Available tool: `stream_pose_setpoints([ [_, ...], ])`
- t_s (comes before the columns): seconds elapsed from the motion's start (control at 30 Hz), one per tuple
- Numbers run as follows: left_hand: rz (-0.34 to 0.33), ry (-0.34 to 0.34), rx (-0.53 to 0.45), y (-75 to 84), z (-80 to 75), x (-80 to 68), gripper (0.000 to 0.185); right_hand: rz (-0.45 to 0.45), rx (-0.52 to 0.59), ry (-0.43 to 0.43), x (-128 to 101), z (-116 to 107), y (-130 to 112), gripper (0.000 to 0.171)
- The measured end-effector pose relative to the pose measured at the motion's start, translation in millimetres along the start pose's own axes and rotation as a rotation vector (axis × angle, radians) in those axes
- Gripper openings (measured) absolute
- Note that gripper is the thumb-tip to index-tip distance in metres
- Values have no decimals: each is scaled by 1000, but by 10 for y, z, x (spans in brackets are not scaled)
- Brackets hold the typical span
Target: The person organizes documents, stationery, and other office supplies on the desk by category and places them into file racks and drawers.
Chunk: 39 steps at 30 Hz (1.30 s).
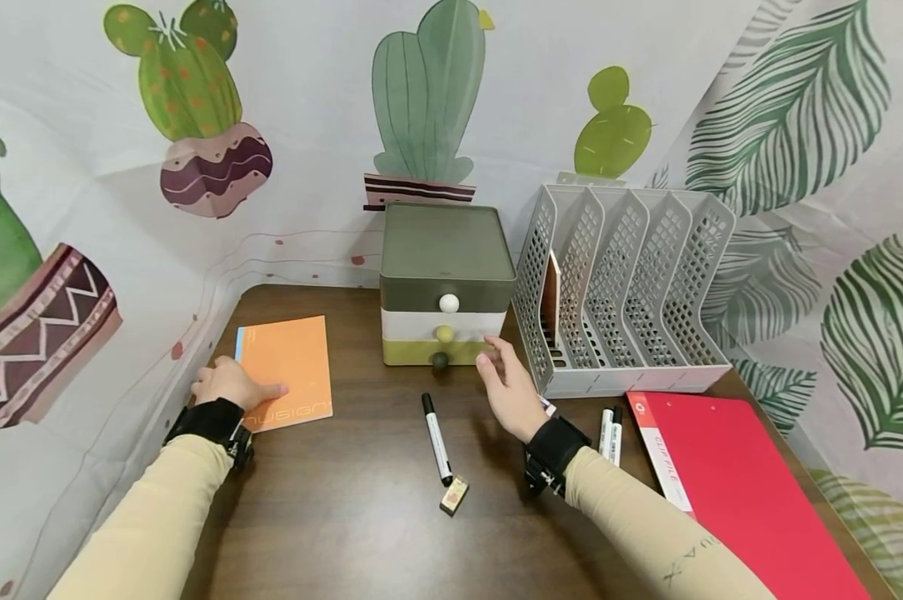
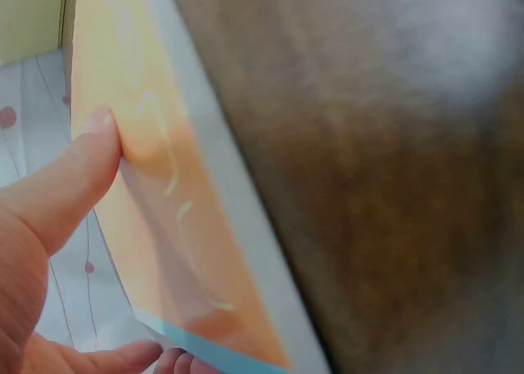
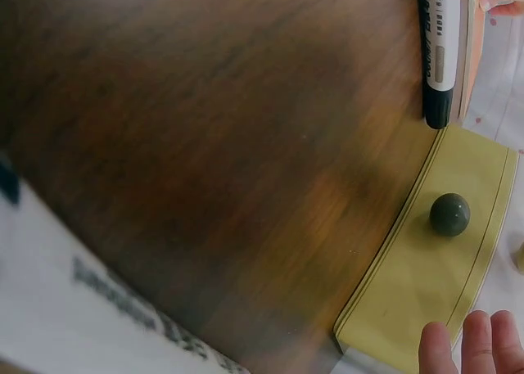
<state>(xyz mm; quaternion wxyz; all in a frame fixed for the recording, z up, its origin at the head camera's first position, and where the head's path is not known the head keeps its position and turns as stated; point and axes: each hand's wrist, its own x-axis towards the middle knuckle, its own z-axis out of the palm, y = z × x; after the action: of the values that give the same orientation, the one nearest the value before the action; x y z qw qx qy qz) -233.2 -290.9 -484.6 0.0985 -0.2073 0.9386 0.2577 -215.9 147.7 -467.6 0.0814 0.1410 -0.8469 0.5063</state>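
1. The left hand [image 1: 230, 383] lies low on the dark wooden desk [image 1: 361, 517], well to the left of the three-drawer desktop organiser [image 1: 446, 287] with its grey, white and olive tiers. Its cream-sleeved forearm runs in from the lower left, a black strap round the wrist.
2. That hand grips the near left corner of the thin orange notebook [image 1: 286, 371]. In the left wrist view the thumb [image 2: 78, 173] presses on the orange cover [image 2: 176, 227] while fingertips curl under the edge below it.
3. The notebook lies flat on the desk, left of the organiser and apart from it.
4. The right hand [image 1: 507, 383] hovers just right of the organiser's olive bottom drawer [image 1: 414, 352], palm turned inward, fingers relaxed and gently spread, holding nothing. The right wrist view shows its fingertips [image 3: 471, 345] close to the drawer front [image 3: 442, 268], near the dark round knob [image 3: 449, 214]; whether they touch it cannot be told.
5. A black-and-white marker pen [image 1: 436, 437] lies on the desk in front of the organiser, between the two hands.
6. A grey perforated file rack [image 1: 624, 287] stands just right of the organiser, and a red clip folder [image 1: 736, 483] lies in front of the rack.
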Motion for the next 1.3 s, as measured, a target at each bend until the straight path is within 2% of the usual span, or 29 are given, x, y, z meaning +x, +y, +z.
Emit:
stream_pose_setpoints([
  [0.1, -13, -16, 11, -27, -20, 76, 130, -3, -1, -7, -4, 6, 14, 46],
  [0.23, -5, -43, 45, -17, -37, 137, 126, 8, -1, -20, -2, -4, 57, 46],
  [0.43, -38, -107, 87, 44, -51, 149, 119, 21, -11, -20, -30, -10, 86, 46],
  [0.57, -53, -101, 72, 57, -52, 125, 115, 15, -3, -29, -16, -2, 86, 46],
  [0.67, -39, -83, 45, 70, -44, 93, 114, 18, -3, -23, -12, -4, 86, 45],
  [0.8, -32, -48, -40, 71, -17, 21, 118, 29, -1, -26, -26, -5, 78, 45],
  [0.9, -28, -11, -146, 65, 15, -36, 118, 28, 3, -29, -32, -8, 69, 46],
  [1.07, 19, 37, -295, 7, 78, -54, 103, 15, 0, -20, -39, -10, 71, 45],
  [1.3, 97, 30, -435, -80, 124, -55, 86, 17, 8, -11, -62, -39, 62, 46],
])
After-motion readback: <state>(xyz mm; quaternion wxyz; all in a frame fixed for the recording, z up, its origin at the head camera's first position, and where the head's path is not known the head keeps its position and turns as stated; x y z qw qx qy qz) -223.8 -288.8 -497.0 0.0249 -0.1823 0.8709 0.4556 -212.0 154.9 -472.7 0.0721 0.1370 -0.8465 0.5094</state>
